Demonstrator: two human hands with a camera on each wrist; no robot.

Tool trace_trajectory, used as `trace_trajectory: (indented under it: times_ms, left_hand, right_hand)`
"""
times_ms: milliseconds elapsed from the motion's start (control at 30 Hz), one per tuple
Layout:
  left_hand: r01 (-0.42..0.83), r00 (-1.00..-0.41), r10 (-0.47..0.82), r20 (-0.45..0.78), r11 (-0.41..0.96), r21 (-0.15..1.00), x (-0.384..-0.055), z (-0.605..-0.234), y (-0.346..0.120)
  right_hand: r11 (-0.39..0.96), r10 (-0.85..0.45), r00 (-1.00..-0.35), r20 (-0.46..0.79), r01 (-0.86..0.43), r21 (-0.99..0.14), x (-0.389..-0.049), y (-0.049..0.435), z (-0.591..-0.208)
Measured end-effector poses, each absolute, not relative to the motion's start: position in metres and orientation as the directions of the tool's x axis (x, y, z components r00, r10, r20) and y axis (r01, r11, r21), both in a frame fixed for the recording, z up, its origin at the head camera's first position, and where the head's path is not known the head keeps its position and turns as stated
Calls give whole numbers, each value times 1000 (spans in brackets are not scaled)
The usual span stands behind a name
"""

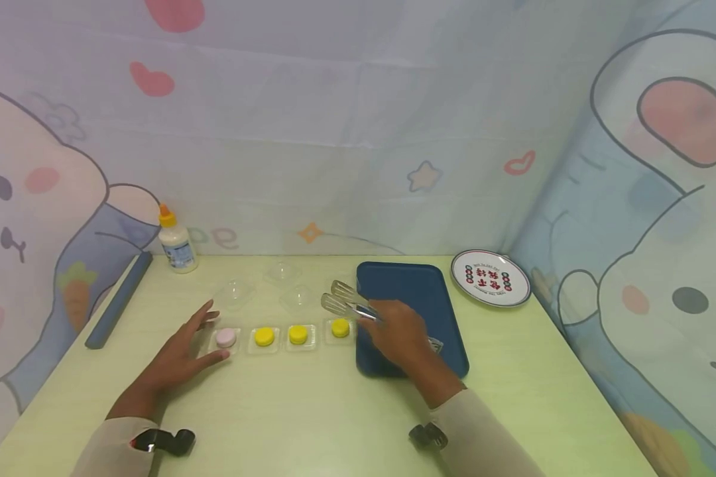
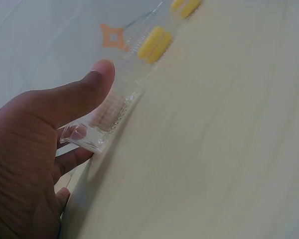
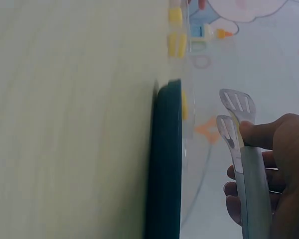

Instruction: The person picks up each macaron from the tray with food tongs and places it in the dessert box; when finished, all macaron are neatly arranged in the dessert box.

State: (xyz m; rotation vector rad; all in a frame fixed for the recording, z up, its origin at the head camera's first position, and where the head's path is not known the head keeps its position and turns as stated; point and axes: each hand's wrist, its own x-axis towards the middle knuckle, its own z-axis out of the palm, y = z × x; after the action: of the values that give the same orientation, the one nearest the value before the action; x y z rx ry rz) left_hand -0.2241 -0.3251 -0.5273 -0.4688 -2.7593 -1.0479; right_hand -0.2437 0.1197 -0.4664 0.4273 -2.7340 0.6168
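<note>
My right hand grips metal tongs with slotted heads, held above the dark blue tray. The two heads stand apart with nothing between them, close to the rightmost yellow macaron. At the left, my left hand spreads its thumb and fingers around a clear plastic box base holding a pink macaron. In the left wrist view the thumb overlaps the box and fingertips show behind it. Two more yellow macarons, one left and one middle, sit in clear bases between the hands.
Clear domed lids lie behind the row of macarons. A glue bottle with an orange tip and a grey-blue bar are at the far left. A white plate with red lettering lies right of the tray, near the patterned curtain.
</note>
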Motion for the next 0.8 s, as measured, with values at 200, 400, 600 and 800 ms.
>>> trace_trajectory:
  times_ms: [200,400,600,800]
  left_hand:
    - [335,-942,233,242,709,620,-225,-527,-326]
    - [331,-943,231,238,709,623,-226,-528,-326]
    - [336,-942,233,243,705,625,-225,-529,-327]
    - [341,-940,236,248,704,623,-225,-528,-327]
  right_hand:
    - [874,-169,-904,393,-322,-363,-245,151,-473]
    - [889,-132,-912,387,-282,-361,-241,183,-474]
    - [898,-63,-943,326,-196,-394,-236,215,-473]
    - [901,-23,-948,318,-157,-404,-231,244,-478]
